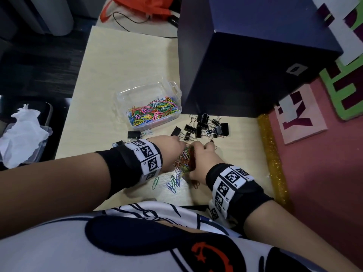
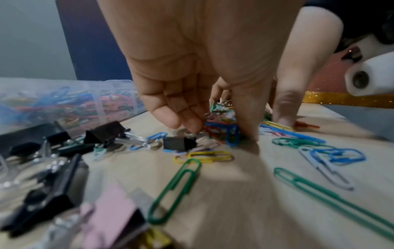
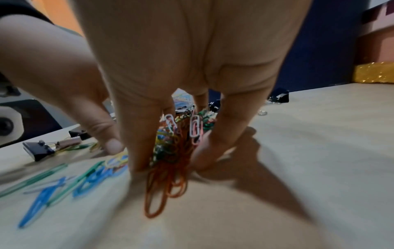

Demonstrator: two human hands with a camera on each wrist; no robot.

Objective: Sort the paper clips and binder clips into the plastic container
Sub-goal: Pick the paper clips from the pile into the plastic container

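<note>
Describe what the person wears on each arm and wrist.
Both forearms are bare. The left wrist and right wrist each carry a black fabric strap ringed with white blocks printed with black square marker codes. The left hand and right hand wear no gloves.

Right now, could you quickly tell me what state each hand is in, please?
Left hand: fingers curled round one side of the pile of paper clips, gathering it.
Right hand: fingers curled round the other side of the same pile.
</note>
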